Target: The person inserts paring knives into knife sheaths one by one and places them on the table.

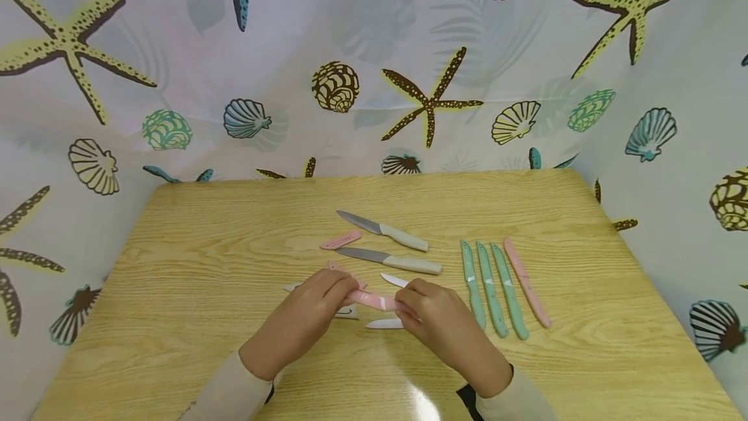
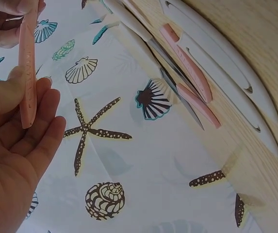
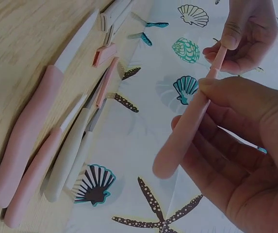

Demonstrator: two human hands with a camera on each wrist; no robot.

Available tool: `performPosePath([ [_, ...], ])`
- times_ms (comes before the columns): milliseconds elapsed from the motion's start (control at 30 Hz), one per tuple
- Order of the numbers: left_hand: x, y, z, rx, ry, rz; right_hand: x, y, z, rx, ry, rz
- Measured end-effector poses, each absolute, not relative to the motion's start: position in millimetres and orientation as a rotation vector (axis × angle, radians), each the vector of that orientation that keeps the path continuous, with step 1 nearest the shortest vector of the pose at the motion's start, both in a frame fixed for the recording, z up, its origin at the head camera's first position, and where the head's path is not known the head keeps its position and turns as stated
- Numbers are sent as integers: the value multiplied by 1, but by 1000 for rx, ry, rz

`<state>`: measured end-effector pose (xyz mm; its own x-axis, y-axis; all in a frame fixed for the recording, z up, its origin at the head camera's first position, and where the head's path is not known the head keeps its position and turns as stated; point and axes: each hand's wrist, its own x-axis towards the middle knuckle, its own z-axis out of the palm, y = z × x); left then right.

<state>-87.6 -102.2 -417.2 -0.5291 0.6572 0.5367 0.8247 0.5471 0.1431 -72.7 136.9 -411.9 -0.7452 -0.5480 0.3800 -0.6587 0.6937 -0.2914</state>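
Above the table's middle, both hands hold a pink sheathed knife (image 1: pixel 374 301) between them. My left hand (image 1: pixel 320 296) pinches its pink sheath (image 2: pixel 27 87) between thumb and fingers. The pink handle (image 3: pixel 180 136) is gripped by my right hand (image 1: pixel 437 317), with the thumb on top. Sheath and handle meet in line, and the blade is hidden. Below the hands lie two bare pink-handled knives (image 3: pixel 27 131) with white blades, partly covered in the head view. Two loose pink sheaths (image 1: pixel 341 240) and two white sheaths (image 2: pixel 221 53) lie to the left.
Two knives with off-white handles (image 1: pixel 411 264) and grey blades lie beyond the hands. On the right, three green sheathed knives (image 1: pixel 489 291) and one pink sheathed knife (image 1: pixel 527 284) form a row. A patterned cloth (image 1: pixel 362 31) hangs behind the wooden table (image 1: pixel 193 245).
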Motion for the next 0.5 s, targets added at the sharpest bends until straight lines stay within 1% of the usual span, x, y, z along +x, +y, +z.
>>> performPosePath([
  [233, -93, -103, -416, -1182, -2423, -548, -74, 143, -414, 910, -2702, 589],
  [500, -119, -114, -414, -1009, -2492, -618, -79, 177, -421, 612, -2755, 582],
])
